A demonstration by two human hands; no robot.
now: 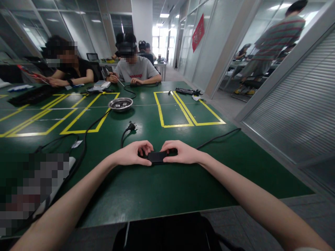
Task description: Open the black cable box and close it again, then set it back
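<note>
Between my hands, low over the front part of the green table, is a black power adapter (157, 157), a small flat brick. The fingers and thumb of my left hand (136, 153) grip its left end. My right hand (180, 152) pinches the other end the same way. A black cord with a plug (131, 127) lies beyond my left hand and runs back behind it. From behind my right wrist another thin black cable (220, 137) stretches off to the right across the table. My fingers hide the adapter's two ends, where any cords join it.
Yellow tape outlines (178, 126) mark the green table (125, 195). A metal bowl (120, 104) with small metal parts stands beyond the plug. A folded black tripod-like item (188, 91) lies at the far edge. A power strip's white edge (71, 164) shows at left. Two people sit across the table.
</note>
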